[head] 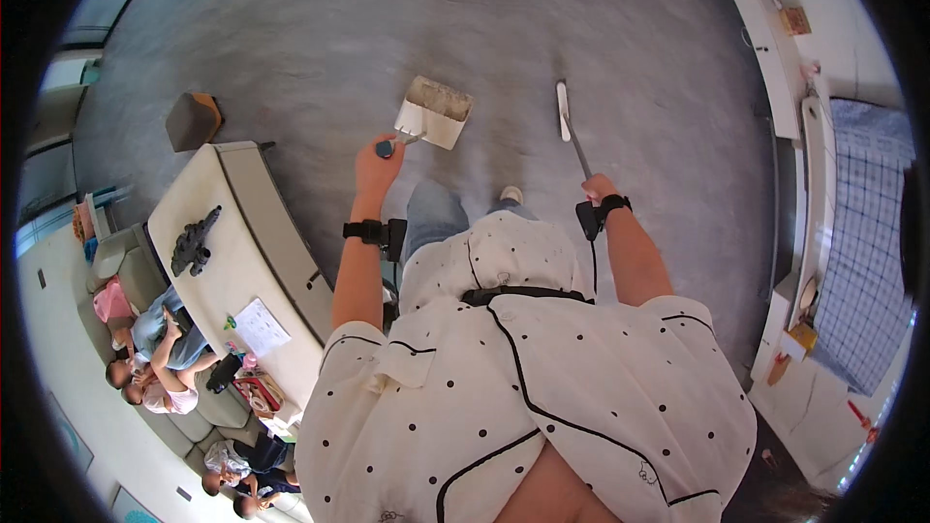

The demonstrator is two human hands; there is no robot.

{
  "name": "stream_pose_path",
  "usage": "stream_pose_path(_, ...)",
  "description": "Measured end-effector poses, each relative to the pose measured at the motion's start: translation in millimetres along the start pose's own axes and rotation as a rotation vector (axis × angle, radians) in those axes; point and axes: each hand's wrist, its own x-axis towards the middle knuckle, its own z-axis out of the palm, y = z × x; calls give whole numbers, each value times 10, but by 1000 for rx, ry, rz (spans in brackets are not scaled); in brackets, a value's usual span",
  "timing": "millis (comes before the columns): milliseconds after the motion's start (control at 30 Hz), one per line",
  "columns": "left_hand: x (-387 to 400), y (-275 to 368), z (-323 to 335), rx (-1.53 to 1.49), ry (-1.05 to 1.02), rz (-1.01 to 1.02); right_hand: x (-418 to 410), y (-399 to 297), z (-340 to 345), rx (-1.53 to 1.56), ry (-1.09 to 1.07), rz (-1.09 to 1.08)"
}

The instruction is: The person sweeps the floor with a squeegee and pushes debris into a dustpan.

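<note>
My left hand (381, 160) is closed around the dark-tipped handle of a dustpan (429, 120), a white scoop whose open side faces away from me. Its inside looks brown and dirty. In my right hand (600, 189) is the grey handle of a broom (564, 112), with a narrow white head on the floor to the right of the dustpan. A gap of bare floor separates the two tools. Both wrists wear black straps with small devices. My shoe shows below, between the tools.
A cream table (225, 232) stands at left, bearing a black toy gun (195, 241) and paper (261, 327). Beyond it, several people sit on a grey sofa (131, 283). A dark stool (192, 121) is at upper left. White cabinets (763, 43) line the right wall.
</note>
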Motion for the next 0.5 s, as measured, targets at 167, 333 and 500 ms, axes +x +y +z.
stream_pose_path(167,719,-500,-475,-41,129,-99,40,-1218,-89,-72,-139,113)
stream_pose_path(333,1557,-899,-937,-143,101,-267,398,-1730,5,-211,-126,68)
stream_pose_path(500,2191,-1195,-1304,7,-40,-130,735,-2567,-55,-202,-57,47)
